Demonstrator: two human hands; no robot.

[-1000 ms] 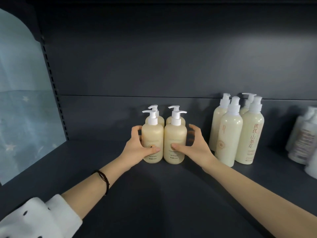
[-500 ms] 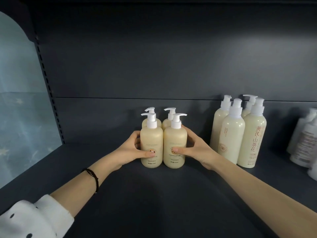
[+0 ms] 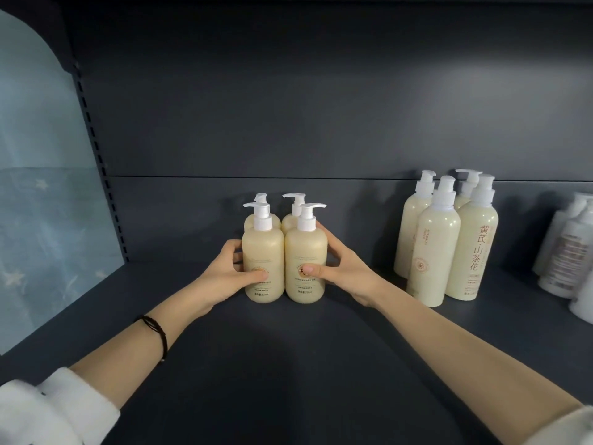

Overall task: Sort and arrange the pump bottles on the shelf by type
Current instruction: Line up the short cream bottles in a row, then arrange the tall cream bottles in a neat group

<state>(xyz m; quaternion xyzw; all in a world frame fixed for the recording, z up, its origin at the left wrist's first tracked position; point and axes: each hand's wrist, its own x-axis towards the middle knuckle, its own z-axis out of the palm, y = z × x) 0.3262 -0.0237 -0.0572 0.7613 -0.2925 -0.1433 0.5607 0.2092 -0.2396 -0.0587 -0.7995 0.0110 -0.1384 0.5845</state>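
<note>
A dark grey metal shelf [image 3: 288, 364] fills the lower frame, and its matching back panel [image 3: 321, 107] fills the upper frame. A pale blue star-printed cloth [image 3: 41, 220] hangs at the left edge beside a slotted upright [image 3: 96, 175]. Four tall cream pump bottles [image 3: 433, 252] stand upright in a group at centre right. Blurred white bottles [image 3: 564, 252] sit at the far right edge. Four short cream plastic pump bottles [image 3: 305, 248] stand in a tight square at the frame's centre, well apart from the tall group.

The left hand [image 3: 224, 277] grips the front left short bottle, with its thumb across the label and its fingers curled round the side. The right hand [image 3: 346, 274] grips the front right one the same way. A second ago both hands were spread wider, and the right fingers stood off the bottle. Now both hands are closed in around the cluster. A thin black wristband [image 3: 157, 332] circles the left wrist, above a white dotted sleeve [image 3: 54, 409] at lower left.
</note>
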